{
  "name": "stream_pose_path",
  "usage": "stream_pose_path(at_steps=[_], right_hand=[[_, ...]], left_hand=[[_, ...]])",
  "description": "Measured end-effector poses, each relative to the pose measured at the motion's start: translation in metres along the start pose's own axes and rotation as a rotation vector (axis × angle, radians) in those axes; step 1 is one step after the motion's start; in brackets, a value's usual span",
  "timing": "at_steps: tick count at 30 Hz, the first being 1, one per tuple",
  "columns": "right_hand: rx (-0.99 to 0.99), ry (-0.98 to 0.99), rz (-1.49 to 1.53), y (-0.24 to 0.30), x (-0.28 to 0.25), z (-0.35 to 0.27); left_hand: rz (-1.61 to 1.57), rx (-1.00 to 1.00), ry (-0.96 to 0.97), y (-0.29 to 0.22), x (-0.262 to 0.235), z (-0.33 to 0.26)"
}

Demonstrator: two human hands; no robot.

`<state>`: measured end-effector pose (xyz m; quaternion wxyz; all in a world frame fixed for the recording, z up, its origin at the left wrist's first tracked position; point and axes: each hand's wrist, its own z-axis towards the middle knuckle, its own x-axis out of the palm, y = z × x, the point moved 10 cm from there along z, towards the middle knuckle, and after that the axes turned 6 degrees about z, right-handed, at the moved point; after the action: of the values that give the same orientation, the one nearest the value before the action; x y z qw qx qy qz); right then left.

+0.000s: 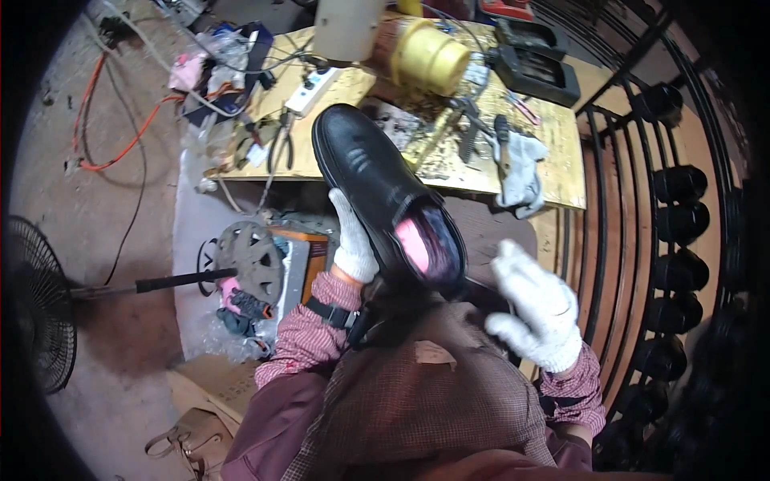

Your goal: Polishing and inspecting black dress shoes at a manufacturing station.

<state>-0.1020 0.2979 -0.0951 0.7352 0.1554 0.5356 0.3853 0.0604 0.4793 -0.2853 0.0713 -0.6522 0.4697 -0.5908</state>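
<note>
A black slip-on shoe (pixel 365 164) is held up in front of my apron, toe pointing away and to the left. Through its opening a pink insole (pixel 414 244) and dark lining show. My left hand (pixel 354 240), in a white knit glove, grips the shoe along its left side; the fingers beneath the sole are hidden. To the right of the heel, apart from the shoe, my right hand (pixel 539 309) is raised in a matching white glove. Its fingers are stretched out with nothing in them, slightly blurred.
Ahead stands a wooden workbench (pixel 565 152) with a yellow stepped container (pixel 433 58), black trays (pixel 536 76), a power strip (pixel 313 92), pliers (pixel 279 148) and a grey cloth (pixel 521 164). Black shoes (pixel 682 223) line a metal rack (pixel 589 264) at right. A fan (pixel 36 305) stands left.
</note>
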Motion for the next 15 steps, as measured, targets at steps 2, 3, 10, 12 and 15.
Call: stream_pose_path(at_steps=[2,3,10,12,15], right_hand=[[0.116,-0.059,-0.021,-0.021,-0.002,-0.005],[0.152,-0.043,-0.028,-0.028,-0.001,-0.007],[0.349,-0.140,-0.058,-0.066,0.000,-0.025],[0.382,-0.175,-0.033,-0.072,0.002,-0.031],[0.419,-0.168,0.023,-0.082,0.006,-0.036]], left_hand=[[-0.012,0.075,-0.018,-0.029,-0.022,0.021],[-0.150,0.077,0.212,-0.041,-0.005,0.030],[0.258,0.286,-0.141,-0.115,-0.029,0.087],[0.197,0.253,-0.165,-0.117,-0.035,0.100],[0.104,0.257,-0.090,-0.115,-0.036,0.116]])
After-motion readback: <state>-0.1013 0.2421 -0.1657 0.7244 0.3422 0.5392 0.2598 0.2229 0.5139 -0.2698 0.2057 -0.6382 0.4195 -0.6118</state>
